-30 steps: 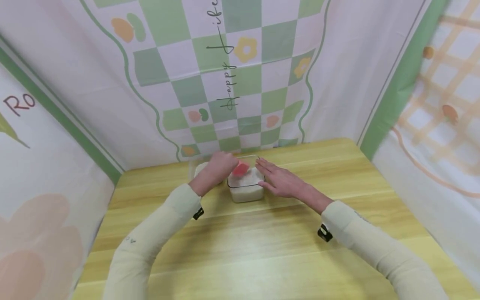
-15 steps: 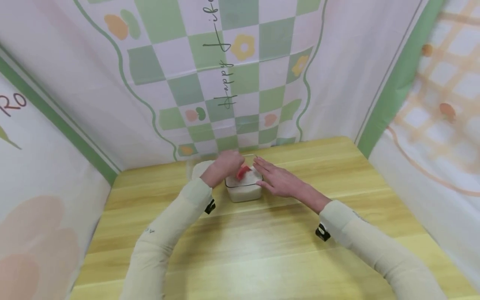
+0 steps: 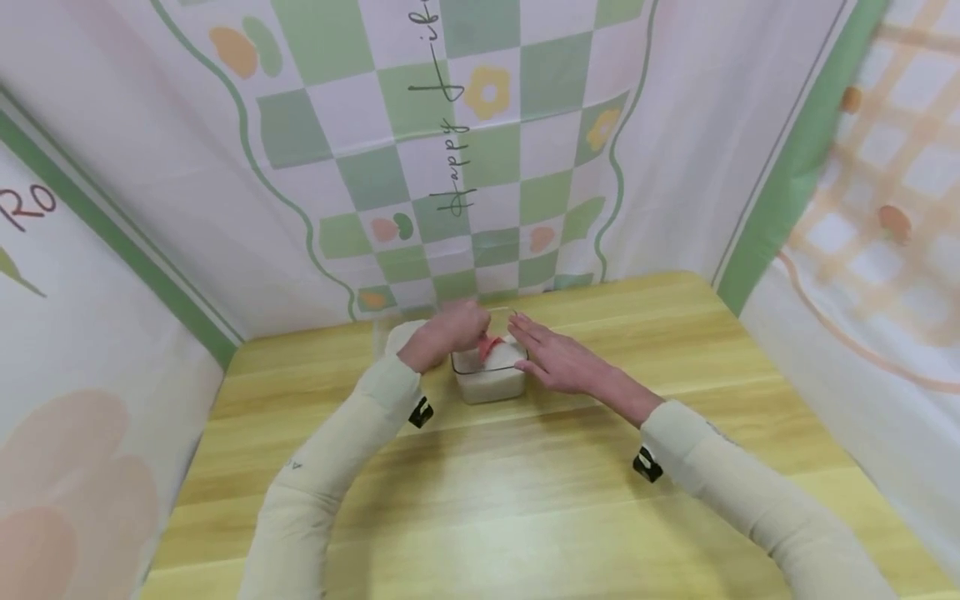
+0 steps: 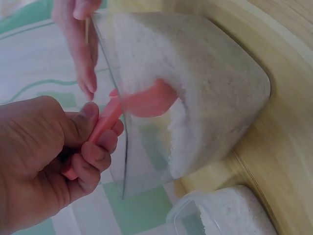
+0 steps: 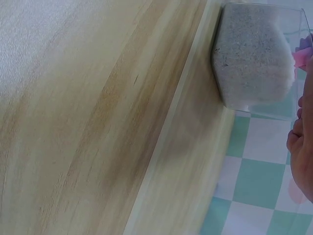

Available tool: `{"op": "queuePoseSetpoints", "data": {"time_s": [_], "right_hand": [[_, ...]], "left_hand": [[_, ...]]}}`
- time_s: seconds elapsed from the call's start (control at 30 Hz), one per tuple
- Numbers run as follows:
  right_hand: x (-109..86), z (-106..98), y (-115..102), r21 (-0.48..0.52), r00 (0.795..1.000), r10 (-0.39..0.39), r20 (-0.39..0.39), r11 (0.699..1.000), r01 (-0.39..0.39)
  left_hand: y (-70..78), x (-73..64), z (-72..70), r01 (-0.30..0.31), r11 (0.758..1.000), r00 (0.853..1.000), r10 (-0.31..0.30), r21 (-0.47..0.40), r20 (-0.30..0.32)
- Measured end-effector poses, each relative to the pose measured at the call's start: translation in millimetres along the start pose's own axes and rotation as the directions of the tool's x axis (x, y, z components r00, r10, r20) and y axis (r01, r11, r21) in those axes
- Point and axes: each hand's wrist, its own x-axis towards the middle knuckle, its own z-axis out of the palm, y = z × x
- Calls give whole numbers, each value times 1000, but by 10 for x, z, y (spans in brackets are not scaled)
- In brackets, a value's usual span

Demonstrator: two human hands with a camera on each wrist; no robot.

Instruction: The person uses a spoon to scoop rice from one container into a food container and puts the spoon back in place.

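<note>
A pink scoop [image 4: 105, 120] is gripped by its handle in my left hand [image 3: 452, 327], thumb along the top and fingers curled underneath. Its bowl [image 4: 154, 100] dips into white, rice-like grain inside a clear square container [image 3: 491, 388]. Through the container's wall in the left wrist view, the bowl shows beside a sloping hollow in the grain. My right hand [image 3: 558, 358] lies with straight fingers at the container's right rim. The right wrist view shows the grain-filled container [image 5: 254, 58] from its side, with a hand cut off at the frame's edge.
A second clear container [image 4: 239, 210] with white grain stands left of the first, partly hidden behind my left hand in the head view. Both are near the back edge of the wooden table [image 3: 495, 500], close to a checked cloth backdrop [image 3: 498, 158].
My left hand has moved right, over the container's left side. The scoop has tipped from lying broad side up to bowl down in the grain. My right hand stays at the rim.
</note>
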Motion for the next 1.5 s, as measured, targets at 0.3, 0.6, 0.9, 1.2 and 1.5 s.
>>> {"op": "queuePoseSetpoints", "data": {"time_s": [0.3, 0.6, 0.9, 1.2, 1.5], "right_hand": [[15, 23, 2, -9, 1000, -2, -1, 1000, 2], [11, 19, 9, 8, 1000, 12, 1, 1000, -12], [3, 43, 21, 11, 1000, -2, -18, 1000, 2], [1, 39, 8, 18, 1000, 2, -16, 1000, -2], [2, 37, 10, 24, 1000, 4, -13, 1000, -3]], "left_hand": [[-109, -109, 37, 14, 988, 1000, -14, -154, 2], [-223, -256, 8, 46, 909, 999, -37, -414, 29], [-352, -389, 119, 87, 828, 996, -72, -554, 48], [-472, -534, 234, 96, 674, 995, -95, -733, 43], [-540, -681, 316, 122, 481, 991, -114, -868, 76]]}}
